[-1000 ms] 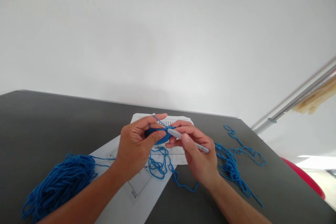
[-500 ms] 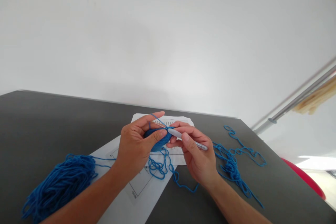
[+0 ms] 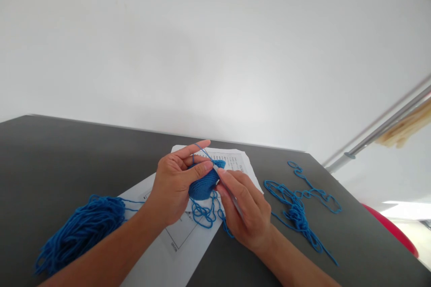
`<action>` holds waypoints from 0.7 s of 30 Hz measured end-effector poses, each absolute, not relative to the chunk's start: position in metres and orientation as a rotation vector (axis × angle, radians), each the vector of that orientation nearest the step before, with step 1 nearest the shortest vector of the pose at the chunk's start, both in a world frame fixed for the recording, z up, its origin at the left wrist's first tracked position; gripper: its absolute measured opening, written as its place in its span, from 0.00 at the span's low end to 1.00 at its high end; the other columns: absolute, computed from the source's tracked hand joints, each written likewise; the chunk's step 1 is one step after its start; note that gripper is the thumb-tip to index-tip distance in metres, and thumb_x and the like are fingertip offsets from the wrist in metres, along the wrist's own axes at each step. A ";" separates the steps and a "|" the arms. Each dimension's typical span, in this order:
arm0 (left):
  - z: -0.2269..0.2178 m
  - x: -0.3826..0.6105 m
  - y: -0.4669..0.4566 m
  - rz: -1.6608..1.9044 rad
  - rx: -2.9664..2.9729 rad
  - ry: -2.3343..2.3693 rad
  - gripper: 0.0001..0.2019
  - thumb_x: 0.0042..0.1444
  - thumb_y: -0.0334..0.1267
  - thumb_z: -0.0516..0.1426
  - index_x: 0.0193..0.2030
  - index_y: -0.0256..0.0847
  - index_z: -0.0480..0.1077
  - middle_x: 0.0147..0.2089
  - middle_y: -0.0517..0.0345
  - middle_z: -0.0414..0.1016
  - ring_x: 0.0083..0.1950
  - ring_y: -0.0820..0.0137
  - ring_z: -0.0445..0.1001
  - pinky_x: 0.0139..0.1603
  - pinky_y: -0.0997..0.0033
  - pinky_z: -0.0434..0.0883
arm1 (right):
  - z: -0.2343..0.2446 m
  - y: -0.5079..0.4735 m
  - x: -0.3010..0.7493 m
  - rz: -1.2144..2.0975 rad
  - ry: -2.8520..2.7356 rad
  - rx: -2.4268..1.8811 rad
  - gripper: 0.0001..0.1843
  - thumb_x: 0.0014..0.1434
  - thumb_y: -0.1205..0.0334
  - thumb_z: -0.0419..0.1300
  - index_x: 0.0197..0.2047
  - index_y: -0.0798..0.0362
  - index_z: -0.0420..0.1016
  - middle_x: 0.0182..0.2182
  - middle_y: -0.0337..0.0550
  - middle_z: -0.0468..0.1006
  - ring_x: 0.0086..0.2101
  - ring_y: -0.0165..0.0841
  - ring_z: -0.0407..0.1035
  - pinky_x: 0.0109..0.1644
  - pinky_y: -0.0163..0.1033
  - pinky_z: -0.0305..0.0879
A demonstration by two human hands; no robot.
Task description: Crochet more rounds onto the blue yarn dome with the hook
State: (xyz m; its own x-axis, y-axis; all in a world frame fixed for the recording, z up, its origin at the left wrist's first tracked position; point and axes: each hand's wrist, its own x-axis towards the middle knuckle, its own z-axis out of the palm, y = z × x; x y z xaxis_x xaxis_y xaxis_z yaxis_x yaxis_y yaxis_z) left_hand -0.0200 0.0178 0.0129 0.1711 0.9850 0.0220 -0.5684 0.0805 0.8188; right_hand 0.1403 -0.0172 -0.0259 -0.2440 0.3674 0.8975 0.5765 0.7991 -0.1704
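A blue crocheted piece (image 3: 202, 186) is pinched between the thumb and fingers of my left hand (image 3: 175, 181). Blue working yarn runs over that hand's raised index finger down to the edge of the piece. My right hand (image 3: 247, 208) grips a grey crochet hook (image 3: 232, 195) by its handle, and the hook's tip end meets the work beside my left thumb. The tip itself is too small to make out. Loose blue yarn (image 3: 204, 215) hangs in loops beneath the piece, over the papers.
Printed sheets of paper (image 3: 168, 260) lie on the dark table (image 3: 101, 152) under my hands. A blue yarn skein (image 3: 84, 228) rests at the left, a tangle of blue yarn (image 3: 298, 215) at the right. Beyond the right edge are a metal rail (image 3: 387, 130) and a red rounded object (image 3: 392, 228).
My right hand has turned so the hook points more steeply, its handle now lower and nearer me. More of the crocheted piece shows. My left hand stays almost in place.
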 end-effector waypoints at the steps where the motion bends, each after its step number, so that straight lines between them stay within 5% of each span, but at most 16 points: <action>1: 0.016 -0.021 0.017 1.275 0.782 0.619 0.27 0.42 0.29 0.76 0.51 0.34 0.82 0.28 0.61 0.79 0.27 0.77 0.75 0.28 0.82 0.75 | -0.025 -0.018 0.141 -0.279 -1.880 -0.701 0.28 0.65 0.78 0.60 0.67 0.59 0.68 0.45 0.56 0.81 0.45 0.41 0.77 0.48 0.45 0.80; 21: 0.019 -0.032 0.027 1.243 0.922 0.745 0.31 0.41 0.31 0.76 0.55 0.33 0.79 0.29 0.57 0.81 0.26 0.74 0.76 0.28 0.78 0.75 | -0.006 -0.004 0.172 -0.229 -2.083 -0.560 0.28 0.64 0.79 0.60 0.66 0.58 0.69 0.44 0.54 0.83 0.43 0.39 0.75 0.43 0.46 0.80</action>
State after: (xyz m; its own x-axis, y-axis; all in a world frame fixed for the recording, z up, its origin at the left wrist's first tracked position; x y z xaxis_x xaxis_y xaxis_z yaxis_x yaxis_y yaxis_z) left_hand -0.0315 0.0274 0.0195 0.1840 0.9828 0.0161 -0.4493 0.0695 0.8907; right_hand 0.1716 -0.0043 -0.0061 -0.4593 0.3003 0.8360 0.4749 0.8784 -0.0546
